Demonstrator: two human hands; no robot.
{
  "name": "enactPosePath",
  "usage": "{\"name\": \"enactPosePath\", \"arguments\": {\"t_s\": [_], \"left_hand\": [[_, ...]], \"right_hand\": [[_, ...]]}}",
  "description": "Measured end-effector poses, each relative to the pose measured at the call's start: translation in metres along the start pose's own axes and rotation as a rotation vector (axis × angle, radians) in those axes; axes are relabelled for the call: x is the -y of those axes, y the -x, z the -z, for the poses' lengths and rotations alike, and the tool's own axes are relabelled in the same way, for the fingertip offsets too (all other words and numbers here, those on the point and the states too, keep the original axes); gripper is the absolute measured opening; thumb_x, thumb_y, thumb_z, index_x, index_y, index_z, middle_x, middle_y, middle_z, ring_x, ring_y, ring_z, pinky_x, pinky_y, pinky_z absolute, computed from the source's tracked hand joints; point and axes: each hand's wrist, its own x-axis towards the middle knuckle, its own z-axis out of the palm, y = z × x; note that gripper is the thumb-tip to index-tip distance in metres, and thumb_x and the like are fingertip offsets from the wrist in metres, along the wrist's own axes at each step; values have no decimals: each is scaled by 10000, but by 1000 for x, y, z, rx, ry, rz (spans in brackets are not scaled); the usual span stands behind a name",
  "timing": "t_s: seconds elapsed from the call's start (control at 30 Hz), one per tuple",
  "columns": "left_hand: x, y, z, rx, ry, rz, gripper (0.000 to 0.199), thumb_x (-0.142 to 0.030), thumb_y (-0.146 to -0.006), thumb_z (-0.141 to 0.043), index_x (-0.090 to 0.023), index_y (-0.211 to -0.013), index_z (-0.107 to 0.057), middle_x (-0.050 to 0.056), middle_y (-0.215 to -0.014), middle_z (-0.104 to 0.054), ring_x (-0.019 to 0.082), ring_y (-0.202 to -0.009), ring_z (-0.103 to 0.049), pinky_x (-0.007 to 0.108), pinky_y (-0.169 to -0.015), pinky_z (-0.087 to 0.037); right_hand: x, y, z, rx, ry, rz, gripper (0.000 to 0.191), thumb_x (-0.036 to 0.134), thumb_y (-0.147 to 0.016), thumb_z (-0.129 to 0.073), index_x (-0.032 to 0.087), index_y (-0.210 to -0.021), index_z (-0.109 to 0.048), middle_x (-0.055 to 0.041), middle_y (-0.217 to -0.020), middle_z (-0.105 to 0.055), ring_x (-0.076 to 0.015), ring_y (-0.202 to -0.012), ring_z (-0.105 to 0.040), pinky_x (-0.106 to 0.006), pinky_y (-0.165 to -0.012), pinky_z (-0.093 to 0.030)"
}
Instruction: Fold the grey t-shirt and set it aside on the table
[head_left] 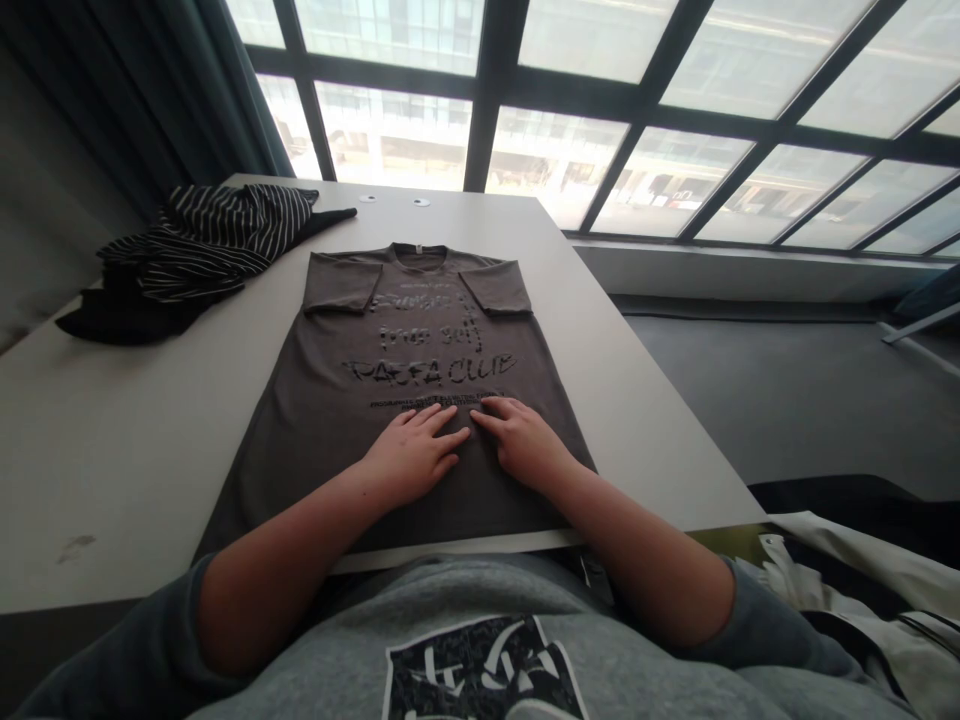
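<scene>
A dark grey-brown T-shirt [315, 430] with black printed lettering lies spread flat on the white table, its neck at the far end and its short sleeves folded inward over the chest. My left hand [411, 455] rests palm down on the shirt just below the smallest line of print, fingers spread. Close beside it, my right hand [521, 438] also lies on the cloth, fingers stretched out toward the left hand. A small gap separates the two hands. Neither one grips the fabric.
On the left side of the white table [645, 440] is a heap of black and white striped clothing [225, 240]. Two small white round items [421, 202] sit near the far edge. Pale and dark garments [847, 580] lie at lower right. Large windows stand beyond the table.
</scene>
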Motion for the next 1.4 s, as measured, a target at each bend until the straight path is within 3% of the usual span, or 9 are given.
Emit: {"name": "enactPosePath", "arguments": {"t_s": [0.1, 0.27, 0.47, 0.73, 0.97, 1.13, 1.4], "left_hand": [[0, 0, -1, -6, 23, 5, 473, -440, -1050, -528, -406, -1519, -574, 29, -1713, -376, 319, -1569, -365, 545, -1259, -313], [0, 0, -3, 0, 16, -10, 475, -434, -1037, -549, -391, -1509, -586, 40, -1717, -367, 330, -1573, -355, 555, -1259, -309], [0, 0, 1, 19, 5, -12, 487, -442, -1036, -559, -416, -1522, -563, 36, -1718, -367, 337, -1571, -357, 557, -1247, -325], [-2, -1, 5, 50, -12, -24, 521, -418, -1024, -591, -389, -1542, -547, 66, -1729, -337, 357, -1577, -340, 574, -1246, -318], [-2, 0, 7, 71, -46, -30, 532, -413, -1032, -587, -388, -1559, -528, 79, -1733, -324, 359, -1577, -340, 573, -1246, -323], [-3, 1, 8, 69, -42, -36, 533, -413, -1044, -572, -380, -1574, -515, 94, -1730, -325, 360, -1586, -318, 571, -1250, -313], [-3, 1, 7, 67, -50, -38, 535, -420, -1043, -582, -387, -1572, -512, 87, -1735, -314, 353, -1581, -333, 569, -1244, -327]], "right_hand": [[-3, 3, -2, -38, -2, -23, 597, 2, -859, -549, 129, -1429, -678, -195, -1487, -595, -300, -1369, -535, -468, -1203, -419], [0, 2, -5, -28, -45, 131, 606, 20, -858, -603, 225, -1421, -693, -163, -1492, -585, -306, -1384, -505, -501, -1190, -429], [-6, -4, -5, -19, 12, -5, 615, 18, -875, -565, 159, -1468, -651, -188, -1477, -588, -297, -1375, -538, -459, -1203, -419], [-6, -2, 6, 90, -4, 24, 608, 35, -893, -586, 268, -1447, -679, -151, -1503, -582, -302, -1391, -542, -471, -1171, -452], [3, -7, 8, 76, 69, -5, 628, 44, -904, -565, 203, -1508, -622, -181, -1458, -607, -322, -1357, -560, -472, -1177, -445], [2, -5, 15, 111, -49, -62, 657, -14, -856, -488, 104, -1492, -606, -176, -1528, -581, -264, -1423, -535, -402, -1220, -417], [6, -5, 17, 135, -36, -76, 599, 5, -868, -524, 158, -1424, -684, -163, -1552, -565, -299, -1433, -526, -443, -1219, -420]]}}
